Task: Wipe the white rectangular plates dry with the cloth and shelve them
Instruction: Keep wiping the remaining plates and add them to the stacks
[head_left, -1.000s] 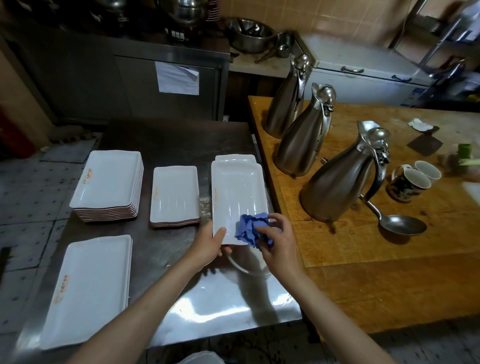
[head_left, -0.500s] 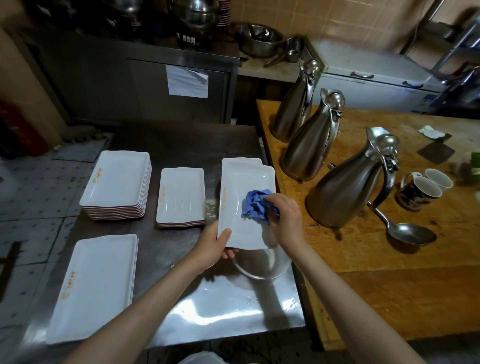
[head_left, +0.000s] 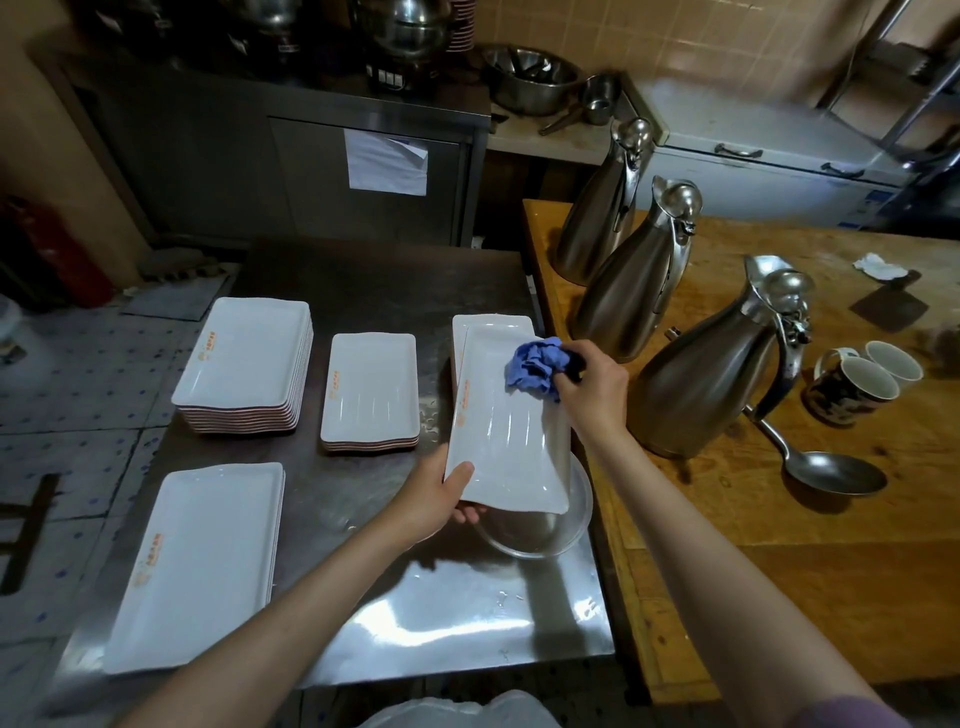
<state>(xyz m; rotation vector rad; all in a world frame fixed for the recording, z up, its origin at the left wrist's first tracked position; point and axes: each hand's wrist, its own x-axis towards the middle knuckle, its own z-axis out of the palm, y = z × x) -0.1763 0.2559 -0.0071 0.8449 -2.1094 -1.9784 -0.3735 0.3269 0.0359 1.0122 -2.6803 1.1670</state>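
Over table: left hand (head_left: 434, 496) grips plate (head_left: 506, 431); right hand (head_left: 592, 384) clutches cloth (head_left: 532, 366).

Plates (head_left: 506, 436) are all plain white with a little orange logo along one edge, and the stacks left of the blue cloth (head_left: 535, 366) show reddish-brown rims. Cloth is a crumpled periwinkle blue. Steel bench (head_left: 441, 623) is shiny grey; right of the cloth there's a honey-orange wooden bench (head_left: 779, 597), silver jugs (head_left: 696, 384), and a dark patterned mug (head_left: 847, 389) that's white inside.
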